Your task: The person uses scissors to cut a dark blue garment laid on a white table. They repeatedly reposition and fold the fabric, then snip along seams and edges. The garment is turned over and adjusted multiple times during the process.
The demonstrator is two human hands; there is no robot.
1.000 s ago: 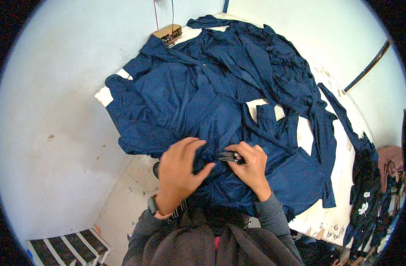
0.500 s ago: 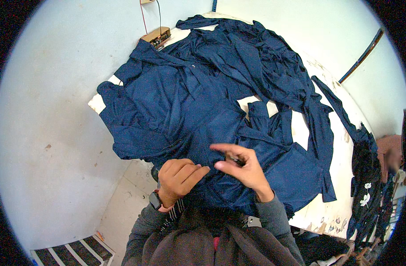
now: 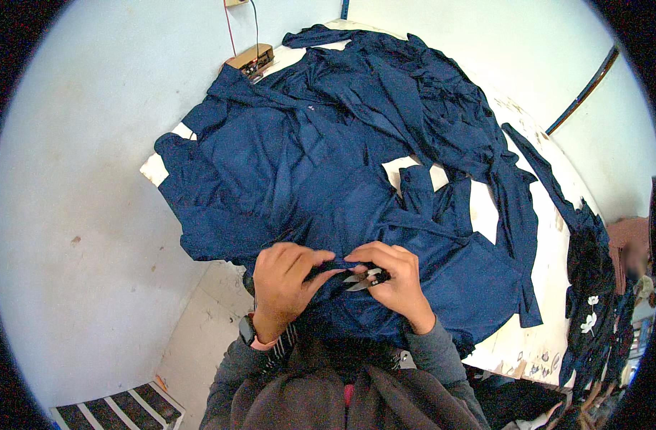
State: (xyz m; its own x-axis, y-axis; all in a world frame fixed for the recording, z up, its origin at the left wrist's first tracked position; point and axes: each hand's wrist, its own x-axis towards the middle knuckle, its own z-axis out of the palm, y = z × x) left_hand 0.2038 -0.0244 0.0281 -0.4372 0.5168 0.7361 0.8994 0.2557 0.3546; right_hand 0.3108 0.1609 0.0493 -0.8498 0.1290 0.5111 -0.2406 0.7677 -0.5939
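Navy blue garments [image 3: 299, 165] with long sleeves and cuffs spread over the white table and down towards my body. At the near side, my left hand [image 3: 281, 283] is closed, pinching a fold of the navy cloth between thumb and fingers. Close beside it my right hand [image 3: 401, 283] has its thumb and forefinger together at the same fold. Tucked in the right palm is a small pair of thread snips [image 3: 361, 280], its metal blades pointing left. What lies exactly between the fingertips is too small to make out.
A brown box with wires [image 3: 252, 60] stands at the table's far left by the wall. Black cloth with white flowers [image 3: 590, 315] hangs at the right edge of the table [image 3: 518, 352]. Another person [image 3: 629, 247] shows at far right. A striped dark object [image 3: 120, 410] lies lower left.
My left hand has opened out from its curled pose and taken up a fold of cloth. My right hand has closed its thumb and forefinger at that fold, and the snips' blades now show.
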